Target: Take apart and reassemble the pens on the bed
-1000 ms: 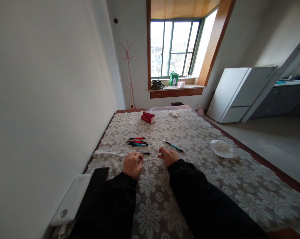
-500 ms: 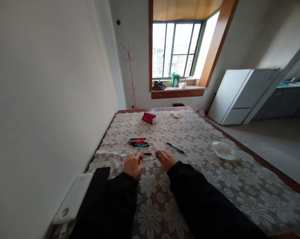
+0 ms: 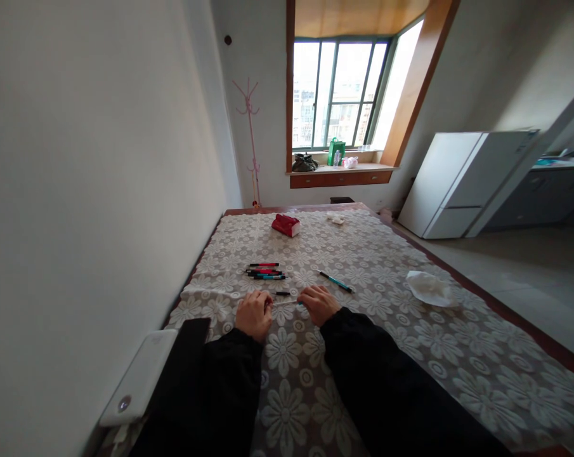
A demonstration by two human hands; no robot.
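My left hand (image 3: 254, 316) is closed, its fingertips pinching one end of a thin, pale pen refill (image 3: 285, 303). Opposite it, my right hand (image 3: 319, 305) is closed around a blue pen barrel (image 3: 300, 303); only a bit of blue shows at the fingertips. The refill spans the gap between both hands, low over the tablecloth. Just beyond it lies a short black pen piece (image 3: 282, 293). Several red, black and blue pens (image 3: 266, 273) lie side by side farther off. A single blue pen (image 3: 335, 281) rests at an angle beyond my right hand.
A patterned lace tablecloth (image 3: 283, 416) covers the table. Toward the far end sit a red tissue pack (image 3: 285, 225) and crumpled white tissue (image 3: 335, 219). White paper (image 3: 429, 289) lies at right. A white power bank (image 3: 137, 379) and a dark phone-like slab (image 3: 194, 333) are at left.
My right fingers have closed further over the blue barrel, so less of it shows. My left hand is nearly still, and the pens on the table have not moved.
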